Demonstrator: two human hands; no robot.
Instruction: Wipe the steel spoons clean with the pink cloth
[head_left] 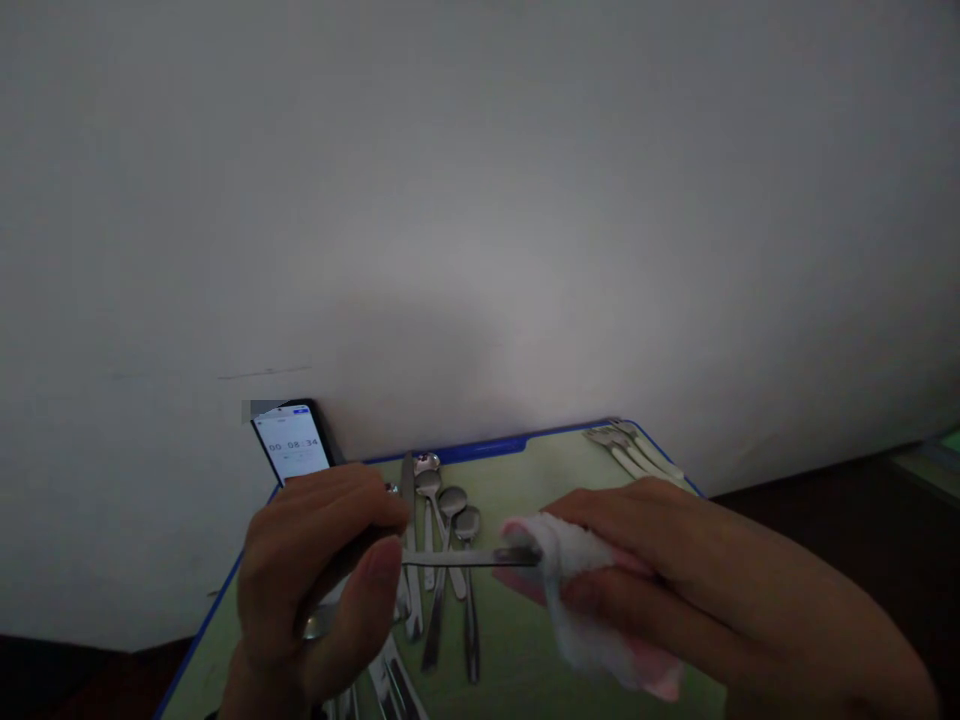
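My left hand (322,580) is closed, pinching one end of a thin metal piece of cutlery (450,559) between thumb and fingers. The piece lies level above the table, and its other end goes into a white and pink cloth (592,600). My right hand (660,560) is closed on that cloth, folding it around the metal. Whether the piece is a spoon, fork or knife cannot be made out, as both ends are covered. Below and between my hands lie several metal spoons (466,524) and a table knife (409,500), partly hidden by my left hand.
A phone (289,445) showing a timer leans against the wall (480,200) at the back left. Several forks with pale handles (630,450) lie at the back right of the blue-edged table (540,470). More shiny cutlery (394,685) lies at the front.
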